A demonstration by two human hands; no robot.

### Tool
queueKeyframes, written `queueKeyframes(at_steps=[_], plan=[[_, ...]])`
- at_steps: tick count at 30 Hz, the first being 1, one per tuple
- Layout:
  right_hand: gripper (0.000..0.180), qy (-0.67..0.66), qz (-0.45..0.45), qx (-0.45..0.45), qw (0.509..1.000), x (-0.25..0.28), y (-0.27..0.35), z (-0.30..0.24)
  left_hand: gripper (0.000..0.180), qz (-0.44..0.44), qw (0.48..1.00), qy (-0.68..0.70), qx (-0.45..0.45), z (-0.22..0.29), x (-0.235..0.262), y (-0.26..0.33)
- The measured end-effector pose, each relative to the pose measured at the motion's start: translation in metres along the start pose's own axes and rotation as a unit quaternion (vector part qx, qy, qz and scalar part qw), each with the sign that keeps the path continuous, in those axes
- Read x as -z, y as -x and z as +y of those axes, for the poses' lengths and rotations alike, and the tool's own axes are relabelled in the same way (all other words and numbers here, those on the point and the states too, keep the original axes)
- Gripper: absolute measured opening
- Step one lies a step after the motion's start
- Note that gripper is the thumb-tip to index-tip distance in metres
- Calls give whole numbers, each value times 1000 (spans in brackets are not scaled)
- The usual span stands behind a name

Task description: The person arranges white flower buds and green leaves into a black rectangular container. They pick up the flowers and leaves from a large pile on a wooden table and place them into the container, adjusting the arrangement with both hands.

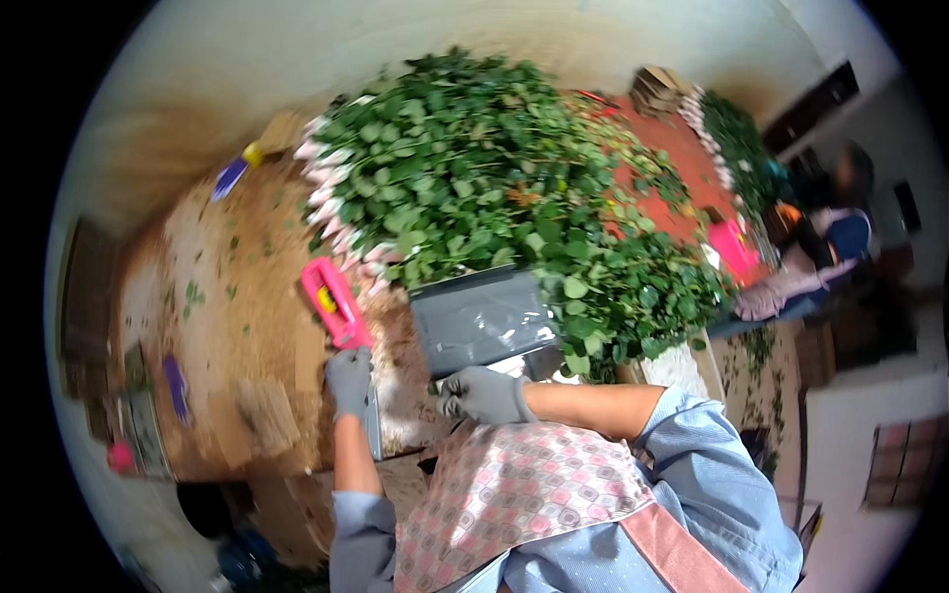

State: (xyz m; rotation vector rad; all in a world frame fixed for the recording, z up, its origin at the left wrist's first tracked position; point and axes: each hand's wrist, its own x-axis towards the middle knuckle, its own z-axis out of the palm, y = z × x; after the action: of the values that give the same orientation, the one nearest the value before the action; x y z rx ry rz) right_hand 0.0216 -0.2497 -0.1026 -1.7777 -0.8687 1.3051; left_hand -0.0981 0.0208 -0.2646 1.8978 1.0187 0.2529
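Note:
My left hand point(349, 381), in a grey glove, is closed at the near end of a bright pink, elongated tool point(334, 302) with a looped opening and a yellow part. Whether the fingers grip the tool or something smaller is hidden. A narrow grey strip point(374, 427) shows beside the left wrist. My right hand point(484, 395), also gloved in grey, has its fingers curled just below a dark grey tray-like box point(482, 321) with a shiny surface. What lies in those fingers, if anything, cannot be made out. Behind the box lies a large heap of leafy stems point(465, 158).
Wrapped pale flower heads point(326, 183) line the heap's left edge. Cardboard pieces point(255, 420) and purple-handled tools point(176, 388) lie on the wooden table point(198, 326). A red surface point(652, 188) holds a cardboard stack point(657, 91). At right stands another person point(820, 247) near a pink object point(732, 247).

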Motion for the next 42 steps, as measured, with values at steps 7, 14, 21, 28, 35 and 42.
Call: queueKeyframes(at_steps=[7,14,21,28,35,42], plan=[[13,-183,152,180,954,82,110,-12,33,-154,959,232,-57,217,-4,-10],[39,-288,305,133,898,151,115,-29,33,-424,905,-2,-42,296,-148,-81],[39,-287,326,57,899,146,121,15,40,-449,800,-320,-236,278,-240,-88],[41,-312,262,-50,912,69,143,52,44,-384,731,-463,-321,311,-238,-70],[44,-222,310,-40,924,47,150,76,34,-232,844,-251,-412,325,-153,-21],[46,-225,320,-32,920,11,132,117,117,-272,736,-382,-489,261,-67,85]])
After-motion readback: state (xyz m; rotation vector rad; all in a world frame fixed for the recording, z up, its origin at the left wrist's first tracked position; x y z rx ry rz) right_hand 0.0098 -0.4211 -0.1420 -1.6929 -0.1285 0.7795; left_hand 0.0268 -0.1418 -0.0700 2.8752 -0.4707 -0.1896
